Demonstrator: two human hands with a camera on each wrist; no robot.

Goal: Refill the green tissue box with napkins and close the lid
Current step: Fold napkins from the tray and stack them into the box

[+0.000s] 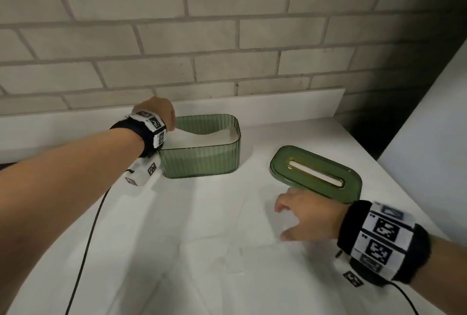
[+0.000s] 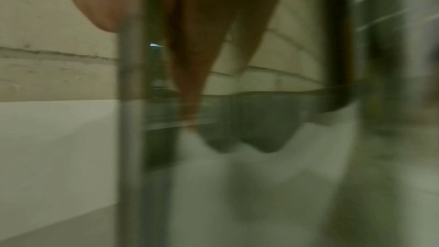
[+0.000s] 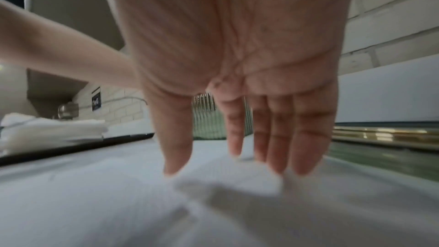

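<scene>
The green ribbed tissue box (image 1: pixel 202 160) stands open on the white table, with white napkins (image 1: pixel 214 138) inside. My left hand (image 1: pixel 168 119) is over its left rim. In the blurred left wrist view the fingers (image 2: pixel 190 74) point straight down inside the box onto the napkins (image 2: pixel 261 185), and the thumb (image 2: pixel 99 7) stays outside the wall. The green lid (image 1: pixel 316 173), with a gold-edged slot, lies flat to the right of the box. My right hand (image 1: pixel 283 221) hovers spread just in front of the lid, holding nothing; its fingertips (image 3: pixel 301 168) are near the cloth beside the lid (image 3: pixel 385 149).
A white cloth covers the table (image 1: pixel 202 251), with a brick wall behind it. A black cable (image 1: pixel 88 239) runs along the left. A white panel (image 1: pixel 429 125) rises at the right. A stack of white napkins (image 3: pixel 52 129) lies on a dark tray far left.
</scene>
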